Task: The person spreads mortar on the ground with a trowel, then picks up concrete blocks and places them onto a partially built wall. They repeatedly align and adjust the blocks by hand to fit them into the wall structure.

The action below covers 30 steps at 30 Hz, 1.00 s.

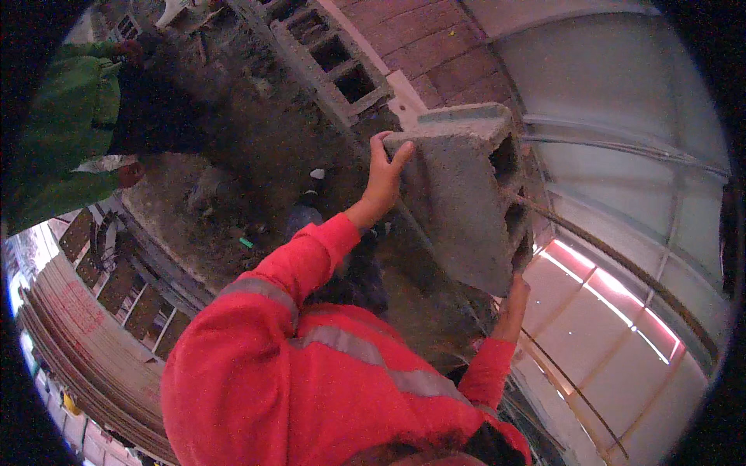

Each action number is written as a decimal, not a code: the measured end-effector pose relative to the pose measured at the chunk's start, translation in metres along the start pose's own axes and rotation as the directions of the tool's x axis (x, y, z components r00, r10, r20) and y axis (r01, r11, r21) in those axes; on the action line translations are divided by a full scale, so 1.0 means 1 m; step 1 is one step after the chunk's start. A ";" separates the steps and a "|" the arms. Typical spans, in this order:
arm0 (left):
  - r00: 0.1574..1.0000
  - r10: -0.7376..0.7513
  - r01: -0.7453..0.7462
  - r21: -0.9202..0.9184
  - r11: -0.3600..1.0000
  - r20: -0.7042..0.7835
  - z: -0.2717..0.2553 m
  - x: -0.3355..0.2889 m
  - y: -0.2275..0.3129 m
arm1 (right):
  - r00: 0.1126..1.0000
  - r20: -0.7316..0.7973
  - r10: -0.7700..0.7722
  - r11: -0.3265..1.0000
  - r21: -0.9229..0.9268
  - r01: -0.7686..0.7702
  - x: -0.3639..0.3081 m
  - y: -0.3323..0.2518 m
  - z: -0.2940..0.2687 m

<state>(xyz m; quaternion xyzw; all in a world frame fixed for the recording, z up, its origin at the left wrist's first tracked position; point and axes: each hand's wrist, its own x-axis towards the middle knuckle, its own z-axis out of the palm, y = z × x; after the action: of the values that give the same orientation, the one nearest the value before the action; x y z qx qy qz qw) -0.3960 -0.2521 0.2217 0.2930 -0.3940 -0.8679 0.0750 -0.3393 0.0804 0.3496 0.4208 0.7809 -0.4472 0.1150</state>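
A grey hollow concrete block (pixel 458 206) is held tilted in front of me, its hollow openings facing right. My left hand (pixel 381 182) grips its upper left corner, thumb over the near face and fingers going behind the edge. At the lower right end, my right hand (pixel 514 299) is closed against the block; its fingers are mostly hidden. A ribbed steel bar (pixel 606 239) runs close to the hollow side; I cannot tell whether it passes into an opening. Beyond the block lies a row of laid hollow blocks (pixel 342 84) with open cells.
At the left stands another person in a green sleeve (pixel 66 116), one hand (pixel 130 175) hanging low. Stacked boards (pixel 78 342) lie at the lower left. Pale framed panels (pixel 598 78) rise on the right. A small green object (pixel 246 243) lies on the dirt floor (pixel 256 155).
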 end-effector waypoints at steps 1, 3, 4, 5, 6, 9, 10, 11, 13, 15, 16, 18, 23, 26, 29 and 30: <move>0.999 -0.025 0.025 -0.031 0.999 -0.021 -0.011 0.005 -0.011 | 1.000 -0.007 0.013 0.999 -0.042 -0.014 0.005 0.003 0.008; 0.995 -0.086 0.081 -0.116 0.990 -0.045 -0.026 0.013 -0.035 | 0.998 0.001 -0.065 0.995 -0.071 0.065 0.036 0.042 -0.001; 0.994 -0.108 0.102 -0.144 0.984 -0.032 -0.031 0.020 -0.044 | 0.994 0.004 -0.105 0.991 -0.082 0.105 0.052 0.058 -0.003; 0.992 -0.125 0.118 -0.170 0.978 -0.027 -0.038 0.024 -0.049 | 0.988 -0.046 -0.147 0.982 -0.124 0.140 0.053 0.061 0.005; 0.990 -0.142 0.135 -0.196 0.971 -0.021 -0.045 0.028 -0.055 | 0.977 -0.094 -0.190 0.971 -0.166 0.173 0.053 0.068 0.015; 0.986 -0.164 0.161 -0.352 0.922 0.022 -0.063 0.044 -0.066 | 0.972 -0.086 -0.220 0.963 -0.179 0.202 0.058 0.085 0.035; 0.975 -0.222 0.212 -0.405 0.889 0.023 -0.067 0.049 -0.070 | 0.975 -0.061 -0.212 0.966 -0.163 0.200 0.061 0.092 0.040; 0.959 -0.282 0.265 -0.453 0.851 0.031 -0.064 0.052 -0.065 | 0.964 -0.092 -0.248 0.953 -0.204 0.226 0.059 0.096 0.046; 0.934 -0.356 0.283 -0.536 0.795 -0.035 -0.071 0.061 -0.066 | 0.936 -0.131 -0.327 0.916 -0.287 0.280 0.053 0.102 0.071; 0.902 -0.397 0.226 -0.601 0.767 -0.168 -0.078 0.070 -0.080 | 0.966 -0.141 -0.216 0.930 -0.333 0.159 0.035 0.085 0.095; 0.908 -0.399 0.248 -0.605 0.756 -0.127 -0.083 0.074 -0.087 | 0.963 -0.146 -0.226 0.931 -0.324 0.169 0.032 0.088 0.103; 0.914 -0.404 0.305 -0.606 0.735 -0.031 -0.097 0.086 -0.106 | 0.933 -0.168 -0.318 0.926 -0.267 0.267 0.030 0.099 0.115; 0.906 -0.411 0.251 -0.650 0.717 -0.104 -0.116 0.108 -0.150 | 0.907 -0.172 -0.385 0.864 -0.413 0.288 0.041 0.118 0.137; 0.927 -0.375 0.268 -0.683 0.680 -0.009 -0.121 0.114 -0.167 | 0.932 -0.175 -0.316 0.899 -0.368 0.236 0.051 0.142 0.139; 0.939 -0.328 0.188 -0.639 0.746 -0.107 -0.120 0.133 -0.181 | 0.927 -0.170 -0.335 0.920 -0.272 0.283 0.051 0.133 0.152; 0.930 -0.318 0.149 -0.597 0.788 -0.187 -0.115 0.131 -0.176 | 0.916 -0.169 -0.364 0.902 -0.310 0.301 0.049 0.131 0.152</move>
<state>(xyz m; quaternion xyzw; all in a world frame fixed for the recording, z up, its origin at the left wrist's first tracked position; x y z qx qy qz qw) -0.4198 -0.2539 -0.0244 0.4223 -0.0606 -0.8983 0.1051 -0.2997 0.0186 0.1563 0.3076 0.9042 -0.2963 0.0062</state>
